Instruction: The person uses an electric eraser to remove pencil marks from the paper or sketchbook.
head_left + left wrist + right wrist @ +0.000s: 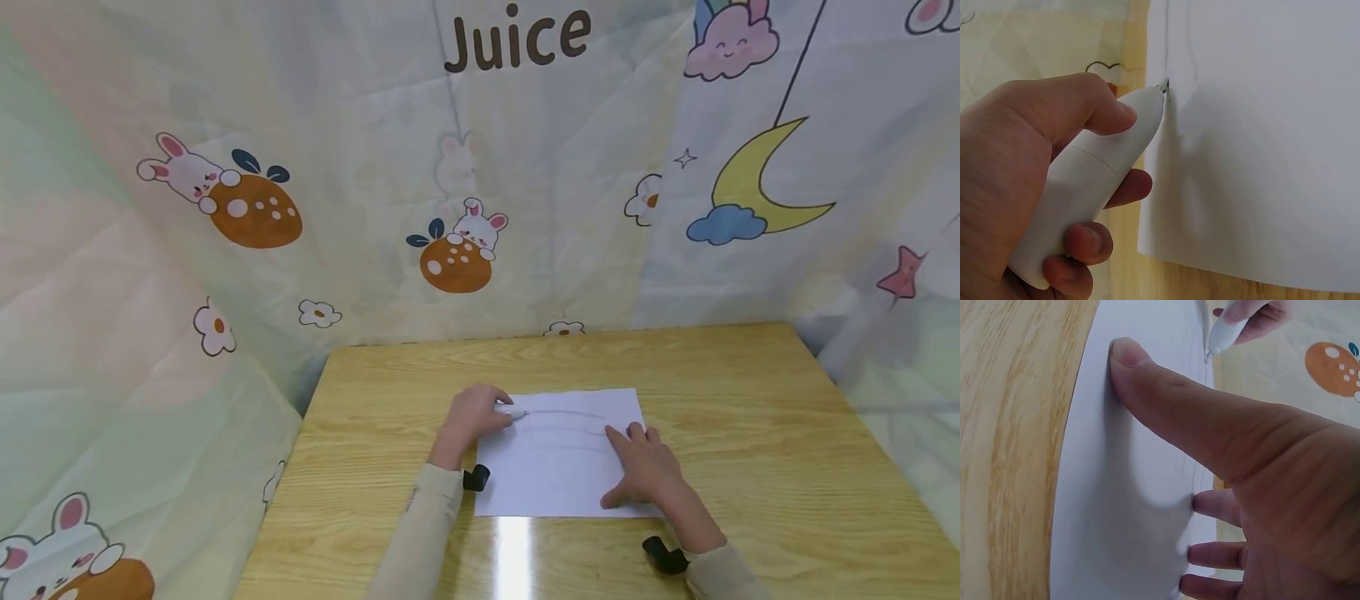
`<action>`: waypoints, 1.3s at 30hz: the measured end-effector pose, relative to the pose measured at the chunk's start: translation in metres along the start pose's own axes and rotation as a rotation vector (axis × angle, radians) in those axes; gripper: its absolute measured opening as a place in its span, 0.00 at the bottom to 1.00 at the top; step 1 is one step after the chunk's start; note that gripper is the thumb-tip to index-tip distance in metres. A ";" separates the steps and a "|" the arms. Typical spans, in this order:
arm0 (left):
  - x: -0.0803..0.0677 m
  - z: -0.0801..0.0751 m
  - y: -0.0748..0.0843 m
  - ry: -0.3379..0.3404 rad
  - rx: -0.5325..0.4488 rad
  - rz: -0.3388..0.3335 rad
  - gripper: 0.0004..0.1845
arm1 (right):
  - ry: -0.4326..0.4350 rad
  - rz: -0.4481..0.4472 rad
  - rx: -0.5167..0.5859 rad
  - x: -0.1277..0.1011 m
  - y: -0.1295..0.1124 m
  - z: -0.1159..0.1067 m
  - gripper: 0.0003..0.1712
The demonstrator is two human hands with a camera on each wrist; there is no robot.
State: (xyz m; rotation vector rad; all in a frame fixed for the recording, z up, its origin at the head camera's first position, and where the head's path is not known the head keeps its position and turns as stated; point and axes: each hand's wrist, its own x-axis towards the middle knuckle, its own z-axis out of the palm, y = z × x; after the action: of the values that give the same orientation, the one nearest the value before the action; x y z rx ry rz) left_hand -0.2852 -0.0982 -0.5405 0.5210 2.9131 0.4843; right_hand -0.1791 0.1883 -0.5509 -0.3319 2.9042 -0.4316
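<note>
A sheet of white paper (547, 483) lies on the wooden table, with a few faint, slightly curved lines across its upper part. My left hand (474, 412) grips a thick, smooth white pen-shaped tool (1094, 162) near the sheet's upper left. In the left wrist view the thumb lies along the tool's upper side and the other fingers curl round beneath. The tool's small narrow tip is at the paper, at the end of a line. My right hand (647, 465) rests on the sheet's right part with fingers spread, the thumb (1132, 353) near its lower edge.
The wooden table (375, 467) extends around the sheet on all sides. Behind and beside it hangs a printed cloth (360, 167) with rabbits, oranges and a moon. Black wrist mounts (663, 556) sit near both sleeves, and a bright reflection lies on the table's front.
</note>
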 end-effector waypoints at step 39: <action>0.016 -0.001 -0.005 -0.040 -0.017 0.053 0.13 | -0.005 -0.002 -0.009 0.001 -0.001 -0.001 0.68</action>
State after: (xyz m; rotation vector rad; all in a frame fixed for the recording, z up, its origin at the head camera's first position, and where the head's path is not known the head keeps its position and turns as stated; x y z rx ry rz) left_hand -0.3014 -0.0974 -0.5424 0.5992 2.8608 0.4992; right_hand -0.1800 0.1874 -0.5495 -0.3370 2.9021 -0.4180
